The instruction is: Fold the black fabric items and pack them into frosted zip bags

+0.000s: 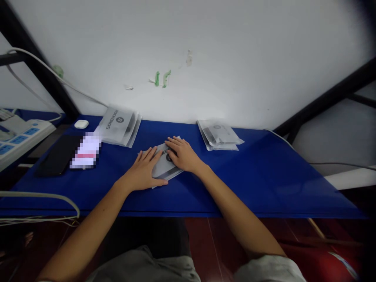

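A frosted plastic pouch (164, 167) with dark printed lettering and a round logo lies flat on the blue table (252, 184), in front of my body. My left hand (143, 171) rests on its left end with the fingers spread. On its right end lies my right hand (184, 154), fingers stretched out and palm down. Both hands cover part of the print. Farther back on the left is a stack of similar pouches (117, 125), marked ROCKBROS. A smaller pile of pouches (220, 133) sits at the back right, near the wall.
On the left are a black tablet-like device (57, 156), a phone with a blurred screen (86, 150) and a white earbud case (81, 124). A power strip (25, 139) stands past the left edge. Cables hang at the front left. A white wall (235, 70) closes the back.
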Demonstrator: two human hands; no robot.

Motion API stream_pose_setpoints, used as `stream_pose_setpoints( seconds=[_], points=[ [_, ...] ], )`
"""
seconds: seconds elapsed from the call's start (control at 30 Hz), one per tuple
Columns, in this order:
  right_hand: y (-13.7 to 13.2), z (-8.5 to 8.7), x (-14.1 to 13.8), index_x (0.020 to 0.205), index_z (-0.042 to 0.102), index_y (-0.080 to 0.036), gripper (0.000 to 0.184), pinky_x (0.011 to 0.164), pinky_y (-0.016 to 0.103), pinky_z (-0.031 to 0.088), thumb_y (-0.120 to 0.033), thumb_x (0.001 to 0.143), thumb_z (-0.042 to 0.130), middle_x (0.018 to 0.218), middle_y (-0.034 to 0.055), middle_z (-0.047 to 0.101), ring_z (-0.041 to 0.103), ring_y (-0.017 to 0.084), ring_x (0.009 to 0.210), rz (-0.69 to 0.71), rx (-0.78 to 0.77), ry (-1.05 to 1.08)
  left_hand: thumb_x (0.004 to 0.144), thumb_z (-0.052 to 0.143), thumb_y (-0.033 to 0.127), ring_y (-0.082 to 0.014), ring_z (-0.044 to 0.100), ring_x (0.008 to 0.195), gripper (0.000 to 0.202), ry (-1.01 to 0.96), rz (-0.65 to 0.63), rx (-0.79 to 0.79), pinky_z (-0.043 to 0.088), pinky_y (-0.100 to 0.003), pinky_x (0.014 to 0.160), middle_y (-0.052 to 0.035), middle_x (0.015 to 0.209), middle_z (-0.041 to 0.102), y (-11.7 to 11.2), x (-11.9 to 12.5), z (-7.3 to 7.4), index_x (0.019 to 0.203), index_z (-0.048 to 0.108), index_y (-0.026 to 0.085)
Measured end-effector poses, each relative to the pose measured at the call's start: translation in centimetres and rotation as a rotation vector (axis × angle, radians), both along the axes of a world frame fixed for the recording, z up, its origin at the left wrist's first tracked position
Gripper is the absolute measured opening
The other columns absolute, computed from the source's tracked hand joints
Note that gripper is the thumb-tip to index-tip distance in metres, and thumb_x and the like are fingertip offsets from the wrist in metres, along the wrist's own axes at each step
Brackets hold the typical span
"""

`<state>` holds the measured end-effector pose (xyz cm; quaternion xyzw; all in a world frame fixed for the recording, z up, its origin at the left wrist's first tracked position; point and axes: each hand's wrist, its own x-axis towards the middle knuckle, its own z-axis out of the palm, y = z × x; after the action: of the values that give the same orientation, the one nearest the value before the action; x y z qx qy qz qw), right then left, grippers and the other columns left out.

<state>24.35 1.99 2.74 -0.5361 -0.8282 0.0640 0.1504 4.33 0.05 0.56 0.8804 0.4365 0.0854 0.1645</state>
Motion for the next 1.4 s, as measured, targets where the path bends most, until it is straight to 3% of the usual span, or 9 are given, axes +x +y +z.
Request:
stream_pose_setpoints(
  seconds=[0.17, 0.3, 0.43, 0.5, 0.6, 0.93, 1.17, 1.4],
  points=[
    [0.1, 0.3, 0.0, 0.125, 0.059, -0.019, 0.037, 0.111, 0.053, 0.025, -0.03, 0.094, 0.042, 0.135, 0.0087, 0.056, 0.043, 0.027, 0.131, -0.056, 0.049, -0.063, 0.077, 0.056, 0.066, -0.0318, 0.012, 0.146, 0.093, 0.014, 0.038, 0.046, 0.012, -0.054, 0.116, -0.012, 0.159, 0.015, 0.3, -0.2, 0.2, 0.15, 0.019, 0.021],
    [-1.2, 1.1, 1.0, 0.104, 0.069, -0.016, 0.036, 0.098, 0.048, 0.035, -0.037, 0.095, 0.04, 0.104, 0.0116, 0.07, 0.056, 0.028, 0.108, -0.207, 0.135, -0.18, 0.088, 0.05, 0.044, -0.0314, 0.022, 0.143, 0.068, -0.019, 0.258, 0.231, 0.018, -0.051, 0.116, -0.0141, 0.155, 0.026, 0.7, -0.5, 0.6, 0.146, 0.028, 0.016],
    [-2.9, 1.6, 1.8, 0.092, 0.071, -0.018, 0.038, 0.076, 0.038, 0.039, -0.04, 0.095, 0.04, 0.083, 0.009, 0.071, 0.059, 0.026, 0.088, -0.346, 0.172, -0.186, 0.091, 0.042, 0.03, -0.031, 0.042, 0.13, 0.051, -0.088, 0.415, 0.399, 0.037, -0.047, 0.106, -0.0164, 0.139, 0.047, 0.5, -0.2, 1.0, 0.139, 0.039, 0.013],
    [-3.5, 1.4, 2.0, 0.091, 0.071, -0.019, 0.035, 0.07, 0.035, 0.038, -0.04, 0.095, 0.042, 0.081, 0.0068, 0.07, 0.06, 0.024, 0.083, -0.342, 0.173, -0.145, 0.092, 0.041, 0.031, -0.0293, 0.052, 0.117, 0.042, -0.081, 0.392, 0.379, 0.045, -0.044, 0.097, -0.0135, 0.123, 0.058, 0.2, 0.2, 1.0, 0.13, 0.049, 0.015],
    [-4.0, 0.9, 2.0, 0.091, 0.071, -0.021, 0.031, 0.064, 0.031, 0.037, -0.039, 0.093, 0.046, 0.081, 0.0054, 0.069, 0.061, 0.021, 0.077, -0.324, 0.161, -0.092, 0.092, 0.042, 0.035, -0.0262, 0.057, 0.105, 0.034, -0.057, 0.303, 0.313, 0.05, -0.04, 0.089, -0.0096, 0.109, 0.063, -0.2, 0.6, 0.8, 0.118, 0.058, 0.019],
    [-4.8, 0.3, 2.3, 0.098, 0.069, -0.02, 0.026, 0.064, 0.03, 0.042, -0.036, 0.091, 0.05, 0.08, 0.0032, 0.067, 0.062, 0.018, 0.075, -0.327, 0.142, 0.042, 0.094, 0.04, 0.037, -0.0285, 0.05, 0.12, 0.039, -0.05, 0.229, 0.241, 0.044, -0.045, 0.1, -0.0117, 0.13, 0.057, -0.1, 0.5, 0.5, 0.122, 0.056, 0.016],
    [-6.9, -0.7, 3.4, 0.102, 0.068, -0.019, 0.026, 0.074, 0.033, 0.048, -0.035, 0.09, 0.05, 0.094, 0.0063, 0.07, 0.064, 0.022, 0.088, -0.337, 0.169, 0.157, 0.093, 0.04, 0.037, -0.0313, 0.046, 0.123, 0.041, -0.012, 0.273, 0.245, 0.042, -0.049, 0.099, -0.0141, 0.133, 0.054, -0.1, 0.6, 0.3, 0.123, 0.055, 0.015],
    [-7.8, -1.7, 3.7, 0.102, 0.068, -0.019, 0.029, 0.077, 0.036, 0.049, -0.037, 0.092, 0.048, 0.091, 0.0063, 0.07, 0.063, 0.022, 0.086, -0.358, 0.176, 0.207, 0.093, 0.039, 0.041, -0.0308, 0.046, 0.124, 0.043, 0.0, 0.311, 0.249, 0.041, -0.049, 0.1, -0.0136, 0.132, 0.055, -0.2, 0.5, 0.1, 0.126, 0.053, 0.017]
  ],
)
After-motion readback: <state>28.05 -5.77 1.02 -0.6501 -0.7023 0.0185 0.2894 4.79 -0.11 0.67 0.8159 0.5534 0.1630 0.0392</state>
